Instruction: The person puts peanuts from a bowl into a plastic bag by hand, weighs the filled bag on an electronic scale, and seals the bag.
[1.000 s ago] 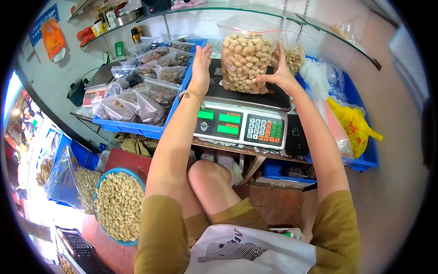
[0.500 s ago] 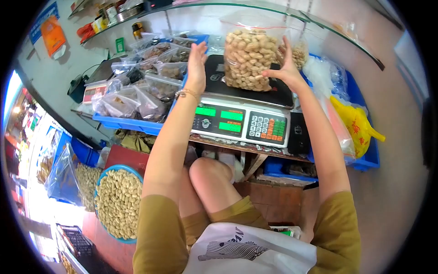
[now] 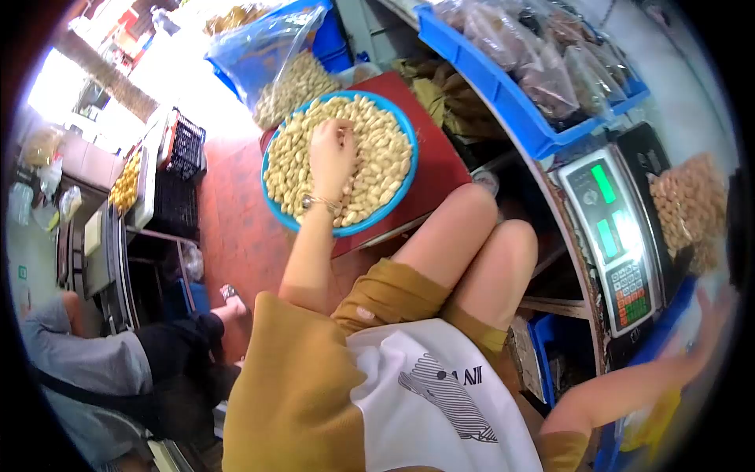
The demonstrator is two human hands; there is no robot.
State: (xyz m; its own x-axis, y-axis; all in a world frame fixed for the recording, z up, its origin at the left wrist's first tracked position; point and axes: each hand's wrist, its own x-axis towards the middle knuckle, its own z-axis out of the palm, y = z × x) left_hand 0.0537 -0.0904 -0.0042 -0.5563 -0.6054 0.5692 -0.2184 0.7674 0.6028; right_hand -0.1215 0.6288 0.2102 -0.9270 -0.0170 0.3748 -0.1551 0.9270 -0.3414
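Note:
My left hand [image 3: 333, 154] is over a round blue basin [image 3: 408, 175] filled with unshelled peanuts [image 3: 377, 165]. Its fingers are curled down and closed among the peanuts; what lies inside them is mostly hidden. At the far right edge my right hand [image 3: 712, 313] is blurred, its fingers apart and holding nothing. It is beside a clear bag of peanuts [image 3: 688, 206], which stands on the black plate of a digital scale [image 3: 609, 236] with green displays.
The basin rests on a red stand [image 3: 440, 169]. Behind it is an open clear bag [image 3: 295, 82] of peanuts. A blue tray [image 3: 503, 98] holds several bagged goods beside the scale. Black crates [image 3: 177, 193] stand at left. Another person [image 3: 102, 370] sits at lower left.
My view has turned left toward the basin. My left hand has moved from beside the scale down into the peanuts. My right hand has drawn back from the bag, which remains on the scale.

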